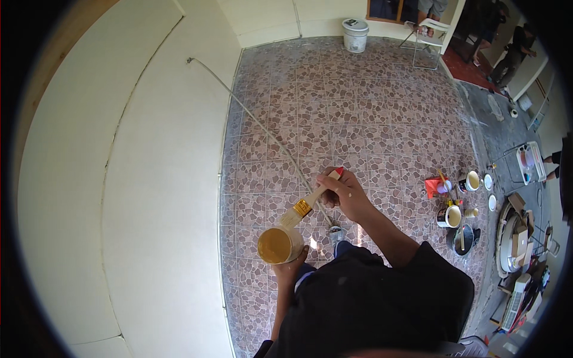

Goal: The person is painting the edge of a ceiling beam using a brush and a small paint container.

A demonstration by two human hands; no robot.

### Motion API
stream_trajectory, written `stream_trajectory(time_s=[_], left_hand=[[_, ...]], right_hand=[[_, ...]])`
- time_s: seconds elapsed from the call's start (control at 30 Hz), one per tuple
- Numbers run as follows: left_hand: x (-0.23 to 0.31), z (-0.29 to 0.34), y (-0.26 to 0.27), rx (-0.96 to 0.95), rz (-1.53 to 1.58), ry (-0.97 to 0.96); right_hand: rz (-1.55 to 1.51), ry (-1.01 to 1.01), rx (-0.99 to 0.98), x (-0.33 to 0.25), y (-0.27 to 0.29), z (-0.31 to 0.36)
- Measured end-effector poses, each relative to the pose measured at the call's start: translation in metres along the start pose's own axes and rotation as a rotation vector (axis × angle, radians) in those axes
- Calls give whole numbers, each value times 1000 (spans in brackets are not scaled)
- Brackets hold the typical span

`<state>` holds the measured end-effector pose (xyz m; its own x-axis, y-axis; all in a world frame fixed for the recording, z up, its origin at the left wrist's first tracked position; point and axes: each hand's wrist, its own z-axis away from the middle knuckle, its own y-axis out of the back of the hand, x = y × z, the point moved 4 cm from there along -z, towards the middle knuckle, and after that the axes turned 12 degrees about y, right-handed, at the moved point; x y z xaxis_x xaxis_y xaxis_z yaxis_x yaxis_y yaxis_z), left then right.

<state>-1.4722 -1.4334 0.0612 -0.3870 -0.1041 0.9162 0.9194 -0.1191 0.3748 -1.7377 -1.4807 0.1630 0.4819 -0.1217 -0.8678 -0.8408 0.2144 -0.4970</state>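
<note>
In my right hand [345,194] is a paintbrush [303,207], gripped by its pale, red-tipped handle. Its gold-coloured ferrule and light bristles point down and left, with the bristle end at the rim of a paint cup [293,243]. My left hand [292,267] closes around the lower side of this whitish cup, whose open mouth shows a tan-yellow inside. I cannot tell whether the bristles touch the rim. Left of both hands rises a cream wall [161,179].
A pole [262,128] runs from the wall to the floor by my foot. Paint buckets [449,216], lids and a black tub [462,241] stand on the tiled floor [358,119] at right. A lidded white bucket [356,36] and folding chair [427,39] stand far off; people are beyond.
</note>
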Motion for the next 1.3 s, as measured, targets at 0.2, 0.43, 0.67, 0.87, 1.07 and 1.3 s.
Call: stream_trajectory(time_s=[0.2, 0.43, 0.67, 0.87, 1.07, 1.3], left_hand=[[28, -44, -7, -82, 77, 90], [21, -129, -4, -211, 229, 8], [57, -196, 5, -264, 14, -182], [47, -241, -28, -234, 44, -145], [99, -290, -79, -212, 273, -24], [134, -376, -177, -172, 239, 17]], right_hand=[[-59, 6, 61, 8, -4, -41], [-21, 55, 135, 7, -28, -92], [-52, 114, 201, 11, -36, -135], [-41, 115, 259, 2, -20, -174], [-71, 89, 261, -3, 40, -256], [-76, 75, 188, -45, 125, -371]])
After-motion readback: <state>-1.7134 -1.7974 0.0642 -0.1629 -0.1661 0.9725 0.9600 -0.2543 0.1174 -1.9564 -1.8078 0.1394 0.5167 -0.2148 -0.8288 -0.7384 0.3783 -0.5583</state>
